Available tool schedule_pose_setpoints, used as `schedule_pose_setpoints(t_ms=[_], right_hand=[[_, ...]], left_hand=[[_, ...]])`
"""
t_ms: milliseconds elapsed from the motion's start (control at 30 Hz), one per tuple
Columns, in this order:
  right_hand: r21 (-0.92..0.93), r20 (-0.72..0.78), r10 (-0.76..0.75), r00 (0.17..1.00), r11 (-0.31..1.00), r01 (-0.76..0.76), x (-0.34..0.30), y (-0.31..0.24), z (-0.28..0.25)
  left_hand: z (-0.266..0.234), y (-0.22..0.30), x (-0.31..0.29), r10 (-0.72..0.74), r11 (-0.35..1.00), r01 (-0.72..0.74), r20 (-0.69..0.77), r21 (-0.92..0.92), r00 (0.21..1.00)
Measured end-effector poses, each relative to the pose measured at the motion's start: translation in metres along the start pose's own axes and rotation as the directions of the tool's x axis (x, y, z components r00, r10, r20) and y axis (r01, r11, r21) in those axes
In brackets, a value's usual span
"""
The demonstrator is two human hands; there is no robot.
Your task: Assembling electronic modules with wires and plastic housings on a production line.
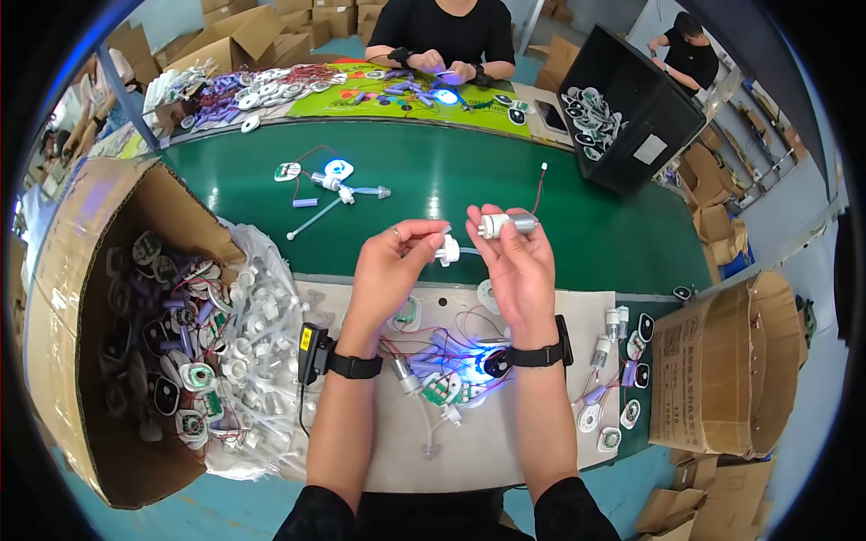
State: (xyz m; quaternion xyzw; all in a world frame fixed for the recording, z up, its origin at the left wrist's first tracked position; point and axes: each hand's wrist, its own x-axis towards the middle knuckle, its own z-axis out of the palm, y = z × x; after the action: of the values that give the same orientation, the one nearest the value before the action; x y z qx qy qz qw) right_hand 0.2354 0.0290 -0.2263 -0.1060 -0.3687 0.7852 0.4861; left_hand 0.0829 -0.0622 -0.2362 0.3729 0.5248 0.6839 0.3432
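My left hand (386, 270) pinches a white plastic fitting (447, 252) between thumb and fingertips. A clear tube (470, 251) runs from this fitting toward my right hand (521, 279). My right hand, palm up, grips a small motor pump (518, 224) with a silver body and a white end, its thumb across it. A thin red wire with a white plug (544, 166) rises from the pump. Below my hands, on a beige mat (388, 464), lie wired parts with green circuit boards (440, 389), tubes and a glowing blue light (483, 362).
On the green belt (433, 162) sits a wired pump assembly (329, 181) with a lit disc. An open carton (54, 334) of parts and bagged white fittings (257, 361) stand left. Another carton (713, 370) is right. Across, a co-worker's hands (442, 68) work near a black bin (649, 99).
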Motion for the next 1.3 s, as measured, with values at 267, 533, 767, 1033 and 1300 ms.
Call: schedule_pose_setpoints(t_ms=[267,533,767,1033,1300], right_hand=[[-0.13,0.017,0.014,1.0,0.991,-0.011,-0.004,0.005,0.011],[-0.085,0.005,-0.036,0.999,0.996,0.036,-0.003,0.008,0.01],[-0.073,0.025,0.011,1.0,0.997,-0.009,-0.005,0.008,0.012],[-0.101,0.042,0.025,0.999,0.995,-0.021,-0.007,0.011,0.014],[-0.125,0.032,0.016,0.999,0.992,-0.012,-0.008,0.011,0.018]], left_hand=[[0.004,0.0,-0.006,0.132,0.978,-0.134,0.019,0.16,0.991],[0.008,0.026,-0.013,0.068,0.944,-0.102,0.119,0.315,0.991],[0.006,0.011,-0.01,0.116,0.948,-0.117,0.02,0.295,0.993],[0.004,0.012,-0.01,0.201,0.923,-0.181,-0.024,0.341,0.979],[0.002,0.015,-0.011,0.176,0.919,-0.162,-0.006,0.359,0.984]])
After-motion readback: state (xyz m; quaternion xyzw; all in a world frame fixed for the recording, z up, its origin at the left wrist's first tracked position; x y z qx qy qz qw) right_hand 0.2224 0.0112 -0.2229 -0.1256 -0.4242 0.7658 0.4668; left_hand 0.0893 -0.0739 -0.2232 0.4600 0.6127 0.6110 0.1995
